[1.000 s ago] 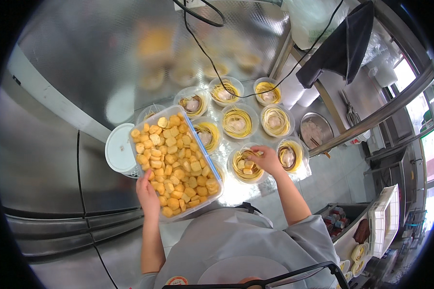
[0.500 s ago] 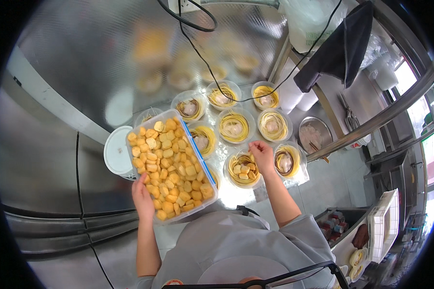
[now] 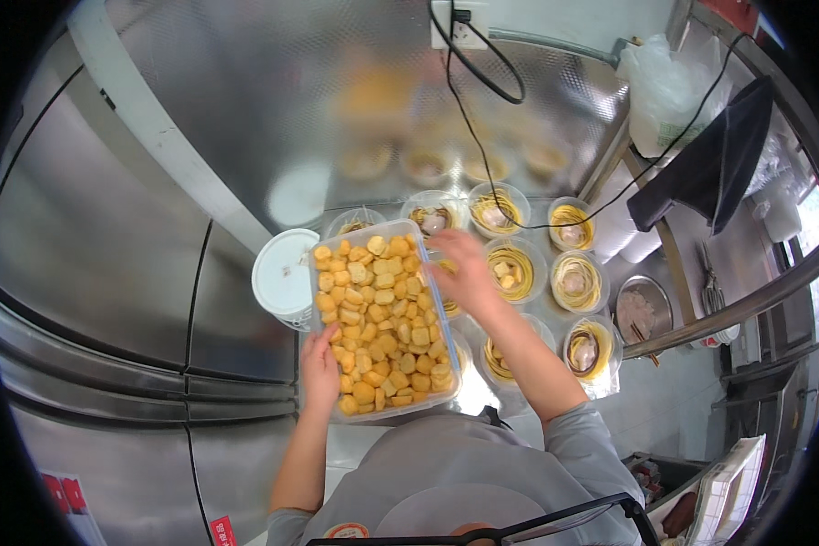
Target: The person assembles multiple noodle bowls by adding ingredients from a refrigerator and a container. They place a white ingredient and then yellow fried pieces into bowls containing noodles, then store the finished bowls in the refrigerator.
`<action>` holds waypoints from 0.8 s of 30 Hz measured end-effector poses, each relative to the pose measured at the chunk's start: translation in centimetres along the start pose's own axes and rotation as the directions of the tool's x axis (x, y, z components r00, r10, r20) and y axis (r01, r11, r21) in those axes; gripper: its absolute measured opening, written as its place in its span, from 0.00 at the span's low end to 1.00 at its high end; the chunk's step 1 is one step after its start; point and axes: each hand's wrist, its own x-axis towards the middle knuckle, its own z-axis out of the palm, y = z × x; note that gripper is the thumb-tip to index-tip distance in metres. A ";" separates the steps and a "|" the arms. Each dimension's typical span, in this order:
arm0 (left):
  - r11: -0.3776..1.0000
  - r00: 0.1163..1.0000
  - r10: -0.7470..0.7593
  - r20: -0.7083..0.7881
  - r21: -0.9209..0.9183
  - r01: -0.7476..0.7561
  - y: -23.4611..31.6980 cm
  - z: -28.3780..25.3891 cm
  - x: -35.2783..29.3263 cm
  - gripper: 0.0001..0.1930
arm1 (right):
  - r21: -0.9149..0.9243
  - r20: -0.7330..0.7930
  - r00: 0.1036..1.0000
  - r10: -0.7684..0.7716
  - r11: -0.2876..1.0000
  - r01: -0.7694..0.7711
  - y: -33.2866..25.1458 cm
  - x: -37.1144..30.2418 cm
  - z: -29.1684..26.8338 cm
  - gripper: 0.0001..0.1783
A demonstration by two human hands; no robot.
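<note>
1. The left hand [image 3: 320, 369] is holding a clear plastic tub [image 3: 445, 326] by its left wall; its grip is clamping on that side, the thumb lying at the rim.
2. The tub is sitting in front of the person's body, left of most of the bowls, and is carrying a broad layer of rounded golden food pieces [image 3: 382, 328].
3. The right hand [image 3: 462, 264] is hovering at the tub's right rim and is partly covering a bowl behind it; I cannot tell whether its grip is standing apart or pinching a piece.
4. Clear plastic bowls [image 3: 607, 284] are standing close together on the metal desk [image 3: 476, 391], holding coiled yellow strands [image 3: 564, 297], several with a pale lump [image 3: 574, 284] on top.
5. The bowl just right of the right hand is holding a few golden pieces over its strands.
6. The right forearm [image 3: 530, 357] is hiding the middle of another bowl nearer the body.
7. A white lidded bucket [image 3: 287, 273] is standing just left of the tub.
8. Beyond the bowls, at right, a metal bowl [image 3: 667, 305] is holding pale contents and chopsticks [image 3: 644, 346].
</note>
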 end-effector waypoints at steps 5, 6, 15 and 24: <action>0.995 0.996 -0.084 0.034 0.050 0.082 -0.2 -0.6 -0.3 0.23 | -0.385 0.678 0.719 0.155 0.907 0.168 -4.7 2.6 7.4 0.40; 0.994 0.997 -0.075 0.025 0.086 0.072 -0.2 -0.3 -0.3 0.23 | -0.451 0.678 0.724 0.126 0.849 0.275 -2.9 1.4 9.3 0.49; 0.982 0.992 -0.129 0.000 0.136 0.128 1.1 -0.1 -0.3 0.21 | -0.566 0.632 0.741 0.227 0.789 0.240 -4.5 0.1 9.7 0.45; 0.985 0.989 -0.148 0.021 0.095 0.145 1.3 0.0 -0.3 0.22 | -0.384 0.615 0.783 0.089 0.901 0.199 -2.7 -0.4 9.5 0.36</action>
